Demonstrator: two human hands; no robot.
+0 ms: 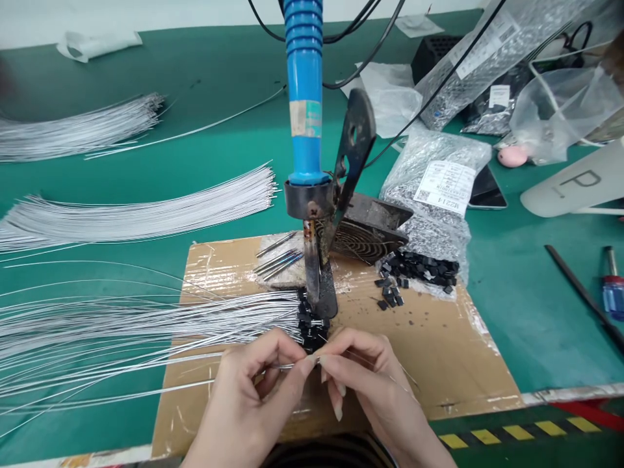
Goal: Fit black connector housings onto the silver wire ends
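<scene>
My left hand [266, 396] is closed in a pinch on a thin grey wire [283, 366], close to its end. Facing it, my right hand [373, 383] pinches at the same spot, fingertips almost touching the left ones; the small part between them is hidden. A fine strand runs across the right fingers. Just above the hands, a soldering iron [305, 97] with a blue handle is fixed pointing down, its tip beside a dark metal bracket [358, 136]. Several grey wires [253, 315] lie to the left, with small black pieces [312, 322] at their ends.
Cardboard [419, 364] covers the work area. Loose black pieces [419, 270] spill by a bubble-wrap bag [433, 182]. A small fan [373, 227] and metal tips [280, 260] stand behind the iron. Wire bundles [146, 208] lie left; a cup [575, 179] and screwdriver [613, 286] lie right.
</scene>
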